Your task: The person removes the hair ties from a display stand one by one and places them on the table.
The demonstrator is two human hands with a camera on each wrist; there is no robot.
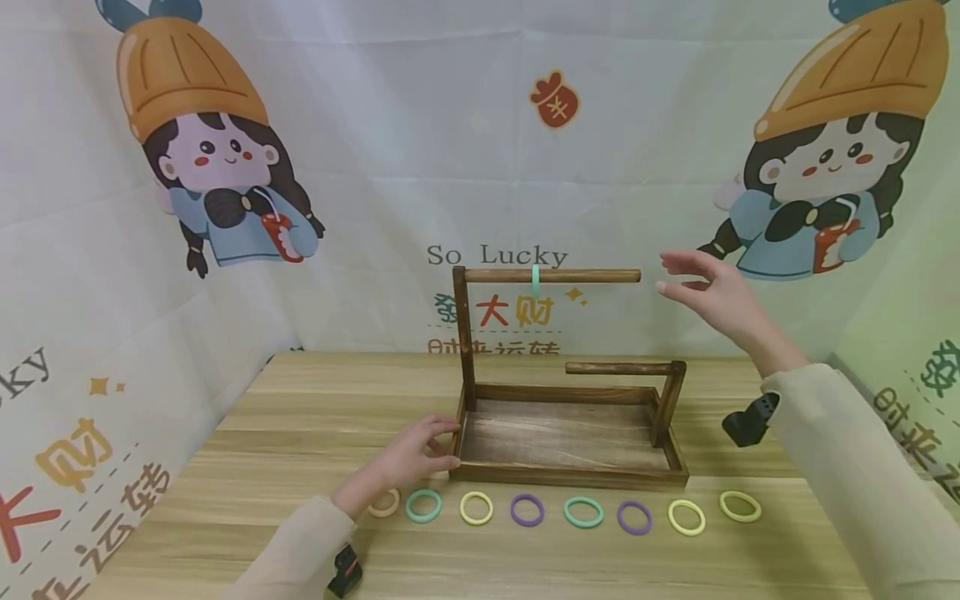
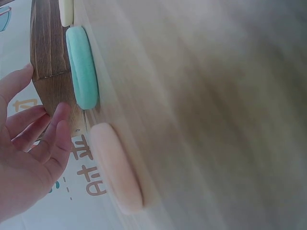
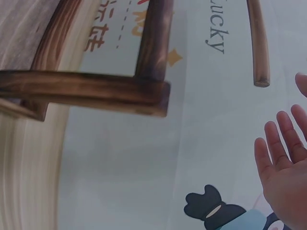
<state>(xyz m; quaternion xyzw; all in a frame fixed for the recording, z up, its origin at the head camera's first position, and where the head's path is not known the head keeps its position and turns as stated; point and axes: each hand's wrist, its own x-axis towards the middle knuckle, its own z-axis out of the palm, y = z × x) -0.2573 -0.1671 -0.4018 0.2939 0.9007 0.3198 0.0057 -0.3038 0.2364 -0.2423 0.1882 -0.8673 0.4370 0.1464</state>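
Observation:
A dark wooden tray (image 1: 570, 477) with an upper bar (image 1: 588, 276) and a lower bar (image 1: 615, 368) stands on the table. One mint-green ring (image 1: 536, 282) hangs around the middle of the upper bar. My left hand (image 1: 411, 454) rests against the tray's left end, thumb and fingers loosely spread at its side. Off the free right end of the upper bar, my right hand (image 1: 712, 296) is raised in the air with nothing in it. In the right wrist view its fingers (image 3: 273, 143) are extended, apart from the bar's tip.
Along the tray's front lies a row of rings: a tan ring (image 1: 386, 503) partly behind the left wrist, a teal ring (image 1: 423, 506), purple rings (image 1: 527, 497) (image 1: 634, 505), a green ring (image 1: 583, 500), and yellow rings (image 1: 476, 496) (image 1: 686, 506) (image 1: 740, 493). A printed curtain (image 1: 405, 125) hangs behind.

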